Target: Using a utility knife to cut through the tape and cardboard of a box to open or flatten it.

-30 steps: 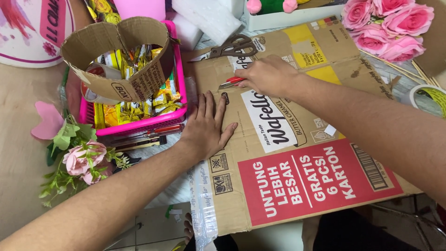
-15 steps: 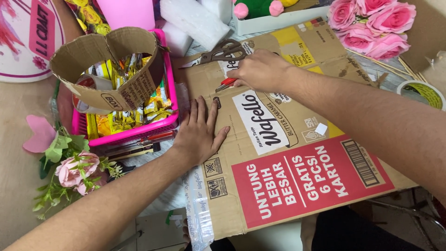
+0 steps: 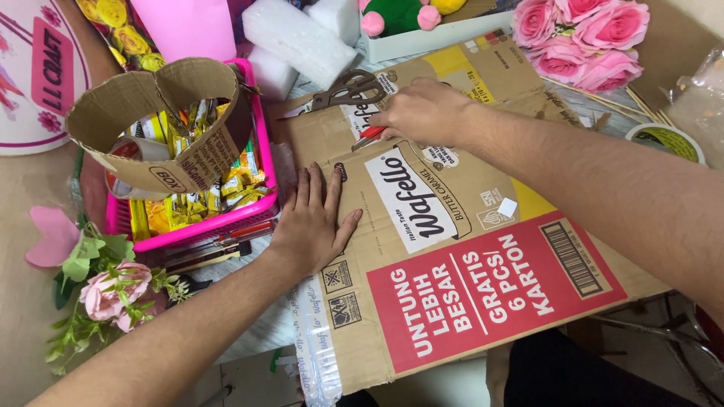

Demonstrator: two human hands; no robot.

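While left hand (image 3: 313, 226) flattens cardboard (image 3: 445, 226), red cutter (image 3: 369, 134) under right fingers (image 3: 396, 124)

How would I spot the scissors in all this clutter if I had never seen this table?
Start at the big flattened brown cardboard box across the middle and follow it to its far edge. The metal scissors with dark handles lie there, just beyond the right hand and before the white foam blocks. They are the only dull grey metal thing among pink and white.

2 bare forearms, no sleeves, hands (image 3: 313, 226) ungloved
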